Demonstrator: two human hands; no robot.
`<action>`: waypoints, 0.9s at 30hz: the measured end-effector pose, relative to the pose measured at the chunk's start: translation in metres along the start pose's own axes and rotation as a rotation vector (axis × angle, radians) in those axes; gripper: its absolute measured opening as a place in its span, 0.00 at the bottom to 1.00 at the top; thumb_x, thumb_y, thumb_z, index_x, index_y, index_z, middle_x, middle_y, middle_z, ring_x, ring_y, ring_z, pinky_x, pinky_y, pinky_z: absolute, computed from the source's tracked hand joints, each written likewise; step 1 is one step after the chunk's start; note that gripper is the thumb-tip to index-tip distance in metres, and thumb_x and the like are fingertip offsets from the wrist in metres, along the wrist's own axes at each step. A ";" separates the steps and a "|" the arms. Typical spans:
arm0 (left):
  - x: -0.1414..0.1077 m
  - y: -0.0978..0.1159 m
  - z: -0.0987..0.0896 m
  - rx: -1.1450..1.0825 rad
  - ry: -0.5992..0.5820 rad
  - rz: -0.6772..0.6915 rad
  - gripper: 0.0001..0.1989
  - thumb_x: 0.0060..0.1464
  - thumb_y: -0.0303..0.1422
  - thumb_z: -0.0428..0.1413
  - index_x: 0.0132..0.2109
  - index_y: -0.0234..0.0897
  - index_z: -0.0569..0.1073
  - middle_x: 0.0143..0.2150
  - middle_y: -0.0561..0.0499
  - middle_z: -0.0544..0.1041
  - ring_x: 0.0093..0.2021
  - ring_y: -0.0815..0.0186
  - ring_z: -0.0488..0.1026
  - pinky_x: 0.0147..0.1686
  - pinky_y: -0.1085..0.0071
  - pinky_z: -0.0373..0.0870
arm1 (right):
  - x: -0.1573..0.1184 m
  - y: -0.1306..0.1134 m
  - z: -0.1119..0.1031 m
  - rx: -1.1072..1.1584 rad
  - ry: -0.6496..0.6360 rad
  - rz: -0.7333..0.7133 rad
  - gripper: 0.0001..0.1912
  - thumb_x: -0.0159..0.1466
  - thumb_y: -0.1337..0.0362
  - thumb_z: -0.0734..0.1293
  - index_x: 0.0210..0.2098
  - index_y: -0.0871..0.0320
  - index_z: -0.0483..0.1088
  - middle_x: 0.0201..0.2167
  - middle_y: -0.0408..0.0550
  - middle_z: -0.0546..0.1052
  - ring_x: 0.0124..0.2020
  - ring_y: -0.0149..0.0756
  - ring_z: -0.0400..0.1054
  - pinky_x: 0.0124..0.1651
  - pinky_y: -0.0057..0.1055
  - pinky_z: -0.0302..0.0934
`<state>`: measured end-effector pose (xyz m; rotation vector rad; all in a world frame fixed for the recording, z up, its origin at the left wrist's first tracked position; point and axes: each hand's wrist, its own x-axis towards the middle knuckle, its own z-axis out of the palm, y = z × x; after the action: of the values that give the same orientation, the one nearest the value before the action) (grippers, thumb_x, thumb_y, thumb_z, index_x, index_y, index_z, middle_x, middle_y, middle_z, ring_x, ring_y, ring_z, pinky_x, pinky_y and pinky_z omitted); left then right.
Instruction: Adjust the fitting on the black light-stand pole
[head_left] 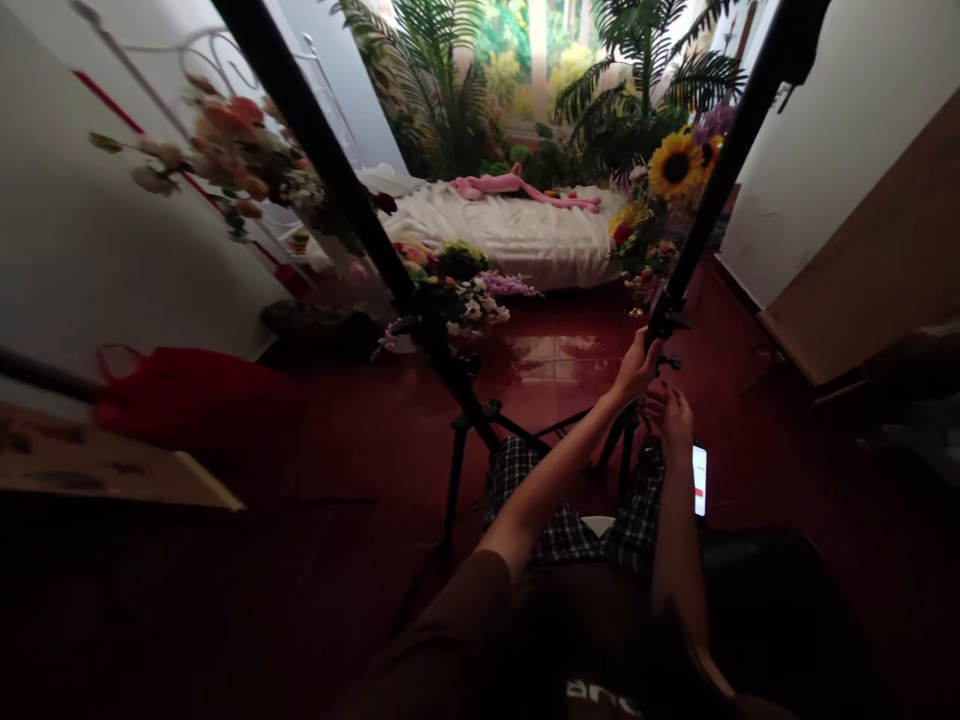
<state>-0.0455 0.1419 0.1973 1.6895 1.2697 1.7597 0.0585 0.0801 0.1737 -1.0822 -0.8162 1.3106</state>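
The left arm (551, 490) slants up from bottom centre to right of centre, the left hand (636, 368) curled closed. The right arm (679, 530) rises steeply, the right hand (675, 412) just below, fingers bent.

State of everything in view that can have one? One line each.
Left hand: closed round right stand
Right stand: upright
Right hand: partly curled near its pole, contact unclear
Left stand: upright, legs spread
Phone: screen lit
Sheet: rumpled
Pink toy: lying stretched out
Red bag: slumped
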 end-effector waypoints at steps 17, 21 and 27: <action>0.000 -0.012 0.012 -0.002 0.096 0.040 0.14 0.66 0.44 0.46 0.48 0.40 0.66 0.35 0.50 0.76 0.32 0.69 0.73 0.34 0.73 0.67 | 0.043 -0.034 0.007 0.041 -0.023 -0.069 0.25 0.47 0.49 0.77 0.38 0.58 0.76 0.35 0.44 0.79 0.27 0.23 0.68 0.23 0.18 0.56; 0.001 -0.014 0.012 -0.019 0.087 0.012 0.14 0.66 0.44 0.47 0.48 0.40 0.67 0.34 0.50 0.76 0.32 0.68 0.74 0.34 0.72 0.67 | 0.046 -0.034 0.001 0.026 -0.054 -0.059 0.25 0.45 0.53 0.78 0.41 0.57 0.78 0.40 0.45 0.80 0.31 0.24 0.69 0.22 0.18 0.54; 0.002 -0.014 0.012 0.008 0.089 -0.025 0.13 0.64 0.44 0.49 0.47 0.41 0.68 0.35 0.50 0.76 0.33 0.66 0.74 0.36 0.71 0.68 | 0.054 -0.029 -0.009 -0.047 -0.139 -0.148 0.24 0.49 0.56 0.76 0.46 0.52 0.78 0.48 0.44 0.80 0.39 0.29 0.73 0.29 0.19 0.62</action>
<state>-0.0392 0.1542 0.1855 1.6086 1.3309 1.8362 0.0832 0.1334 0.1923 -0.9555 -1.0160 1.2570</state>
